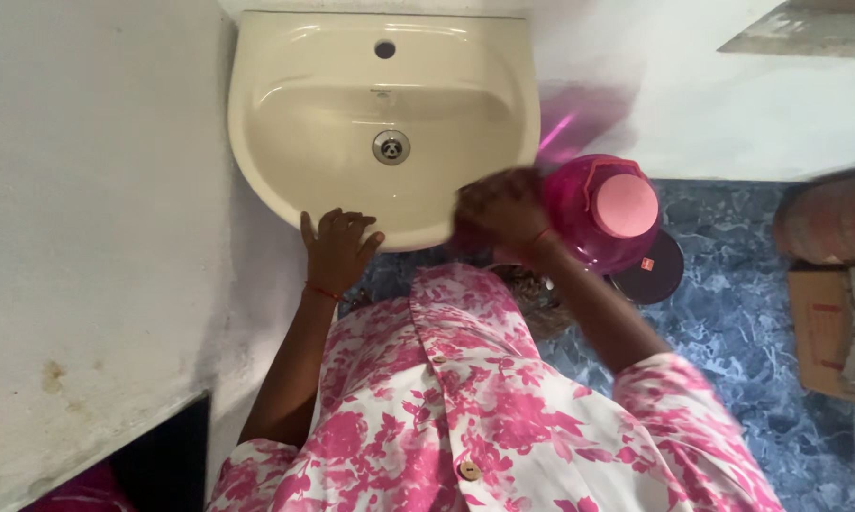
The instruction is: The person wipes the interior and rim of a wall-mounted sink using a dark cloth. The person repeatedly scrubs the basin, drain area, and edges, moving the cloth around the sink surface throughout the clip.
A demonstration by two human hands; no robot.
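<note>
Person is standing at a cream wall-mounted basin (285, 142), looking straight down. Left hand (337, 248) is resting on the basin's front rim, fingers loosely curled over the edge, holding nothing — it reads as bracing for balance. Right hand (499, 216) is motion-blurred at the rim's right corner, just beside a translucent pink jug (593, 213); it's likely gripping the jug on its near side, but I can't tell how far the fingers are closed or whether they're truly on it. The jug is sitting to the right of the basin, above the floor, topped by a paler pink lid (625, 206), and is casting a pink glow on the white wall (731, 114) behind. A dark round disc with a small red label (647, 265) is lying partly under the jug on the blue marbled floor (731, 322). A brown cardboard box (826, 332) with a reddish rectangular mark is sitting at the right edge. The basin is looking dry, with its metal drain (391, 146) open and uncovered.
</note>
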